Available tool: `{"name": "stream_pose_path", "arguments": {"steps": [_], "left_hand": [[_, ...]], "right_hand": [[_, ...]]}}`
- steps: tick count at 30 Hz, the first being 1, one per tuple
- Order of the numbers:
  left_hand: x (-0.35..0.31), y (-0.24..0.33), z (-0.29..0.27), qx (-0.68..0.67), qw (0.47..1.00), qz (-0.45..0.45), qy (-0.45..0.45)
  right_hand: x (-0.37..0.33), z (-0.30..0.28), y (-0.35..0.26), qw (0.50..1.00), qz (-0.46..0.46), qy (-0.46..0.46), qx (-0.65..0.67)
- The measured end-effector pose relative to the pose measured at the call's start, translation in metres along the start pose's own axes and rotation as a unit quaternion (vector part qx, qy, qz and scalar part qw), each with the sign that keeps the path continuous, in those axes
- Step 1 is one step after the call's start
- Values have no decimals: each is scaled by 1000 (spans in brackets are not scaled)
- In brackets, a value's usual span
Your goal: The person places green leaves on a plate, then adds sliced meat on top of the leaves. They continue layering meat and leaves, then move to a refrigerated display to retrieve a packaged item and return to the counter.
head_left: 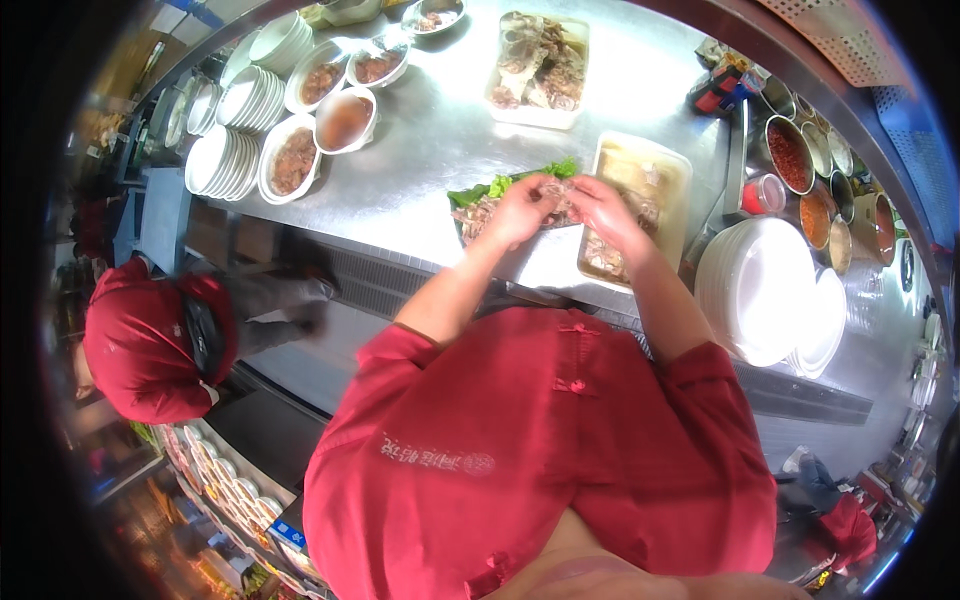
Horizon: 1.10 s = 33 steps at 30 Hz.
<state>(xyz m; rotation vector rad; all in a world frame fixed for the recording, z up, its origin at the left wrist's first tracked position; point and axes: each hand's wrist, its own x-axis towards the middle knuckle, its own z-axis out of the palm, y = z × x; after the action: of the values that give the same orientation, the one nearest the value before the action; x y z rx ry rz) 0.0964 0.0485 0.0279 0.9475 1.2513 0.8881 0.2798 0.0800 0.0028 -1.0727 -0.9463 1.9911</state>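
Observation:
My left hand (522,212) and my right hand (602,210) meet over the steel counter, fingers closed on a small pale piece of meat (556,190) between them. Under and beside my left hand lies a heap of shredded meat (476,220) on green leaves (500,186); whatever dish bears it is mostly hidden. A white rectangular tub (676,190) stands right beside my right hand, with meat chunks and liquid inside. My right wrist passes over its near left part. Farther back is a second tub (545,122) filled with bony meat pieces.
At the left are stacked white bowls (225,165) and several bowls of reddish-brown food (293,160). A tall stack of white plates (750,290) stands at the right, before metal seasoning pots (790,155). A dark bottle (712,92) stands behind. A co-worker in red (150,340) bends at the left.

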Motion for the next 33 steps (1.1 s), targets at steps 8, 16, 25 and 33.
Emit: {"name": "stream_pose_path", "arguments": {"steps": [8, 16, 25, 33], "left_hand": [[12, -23, -18, -29, 999, -10, 37], [12, -17, -39, 35, 997, -42, -45], [7, -11, -43, 109, 992, 16, -60], [-13, -14, -20, 308, 946, 100, -15]], "right_hand": [[19, 2, 24, 980, -28, 27, -193], [19, -22, 24, 968, -59, 62, -235], [8, -3, 8, 920, -58, 36, -386], [-21, 36, 11, 862, -83, 114, -488]]}}
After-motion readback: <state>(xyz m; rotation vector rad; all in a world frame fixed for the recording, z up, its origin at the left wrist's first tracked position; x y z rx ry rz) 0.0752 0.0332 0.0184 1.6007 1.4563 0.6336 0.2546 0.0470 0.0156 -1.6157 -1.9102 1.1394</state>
